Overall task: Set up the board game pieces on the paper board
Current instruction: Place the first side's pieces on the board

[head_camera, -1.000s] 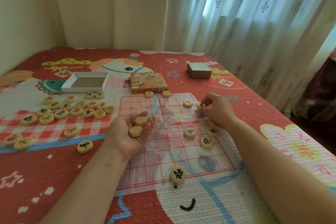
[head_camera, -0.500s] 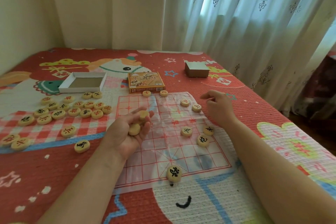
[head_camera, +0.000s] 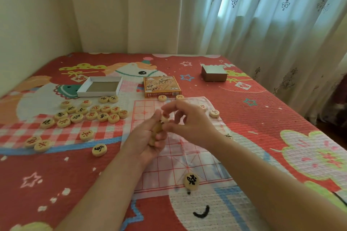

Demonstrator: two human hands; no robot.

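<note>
The right hand (head_camera: 187, 124) has come across to the left hand (head_camera: 146, 142) and is pinching a round piece (head_camera: 165, 118), its tilt too blurry to tell. The left hand is curling round other pieces (head_camera: 156, 130) above the paper board (head_camera: 187, 157).

Head view. The left hand (head_camera: 148, 137), palm turned up above the paper board (head_camera: 187, 165), curls round the cupped discs (head_camera: 156, 129). The right hand (head_camera: 189, 124) meets it, with thumb and forefinger pinching the top disc (head_camera: 165, 118); blur hides its marking. A black-marked disc (head_camera: 191, 181) lies on the board's near edge. Two red-marked discs (head_camera: 162, 97) sit at its far edge and a corner disc (head_camera: 214, 113) at its right. The loose discs (head_camera: 90, 113) are spread over the red bedspread (head_camera: 262, 118) to the left, near an open white tray (head_camera: 100, 86). An orange box (head_camera: 161, 86) touches the far edge of the board, and a small brown box (head_camera: 214, 73) stands well apart.
</note>
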